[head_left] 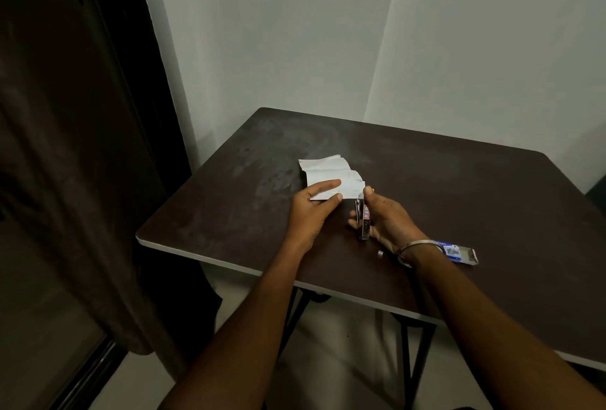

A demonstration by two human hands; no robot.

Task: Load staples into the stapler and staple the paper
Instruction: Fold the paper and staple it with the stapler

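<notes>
A dark curtain (65,147) hangs down the far left, beside a pale wall (295,32). To its right stands a dark brown surface (459,186) with a light edge, set into the corner of the room.

The left hand (311,209) is closed on a piece of white paper (331,173), pinching its near edge between thumb below and fingers on top. The paper is creased and uneven, and its far part reaches away over the surface; whether that part rests on the surface or is lifted cannot be told.

Just right of the paper, the right hand (383,219) is wrapped around a small metal stapler (363,218), held upright on edge, with its front end at the right edge of the paper. The thumb tip rests at the top of the stapler, the fingers curl behind it. A red and white label shows on its side. A thin metal bangle (416,245) circles the right wrist.

Near that wrist a tiny metal piece (380,252) lies on the surface; what it is cannot be told. Further right, partly behind the wrist, lies a blue staple box (459,254), its end flap open.
</notes>
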